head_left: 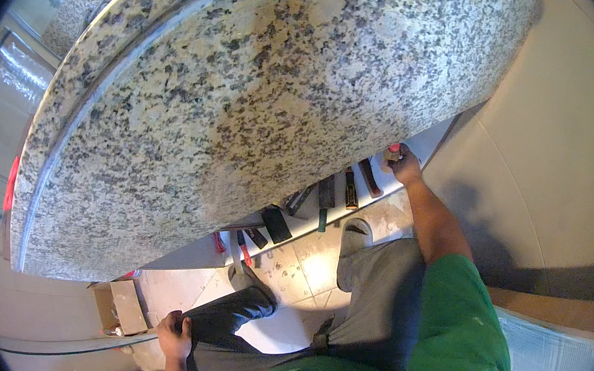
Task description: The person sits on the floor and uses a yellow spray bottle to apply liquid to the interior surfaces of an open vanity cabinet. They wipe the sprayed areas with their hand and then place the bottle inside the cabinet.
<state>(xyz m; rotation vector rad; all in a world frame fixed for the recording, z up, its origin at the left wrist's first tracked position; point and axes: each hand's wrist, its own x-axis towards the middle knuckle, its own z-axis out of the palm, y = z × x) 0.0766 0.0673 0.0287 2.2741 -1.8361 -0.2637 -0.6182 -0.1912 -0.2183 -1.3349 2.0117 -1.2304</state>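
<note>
My right hand (407, 166) reaches under the edge of a speckled granite slab (302, 76). Its fingers are closed round a small tan and red thing (393, 151), partly hidden, whose kind I cannot make out. Beside it, a row of tools lies on a white ledge (338, 209): a brown-handled tool (370, 178), a black and yellow handle (351, 189), and a dark flat blade with a green handle (324, 202). My left hand (176, 334) rests at my bent left knee, thumb and fingers apart, apparently holding nothing.
Further left on the ledge are a black block (276, 225) and a red-handled tool (244, 249). An open cardboard box (126, 307) stands at lower left. A beige panel (534, 161) rises on my right. Debris dots the tiled floor (295, 262).
</note>
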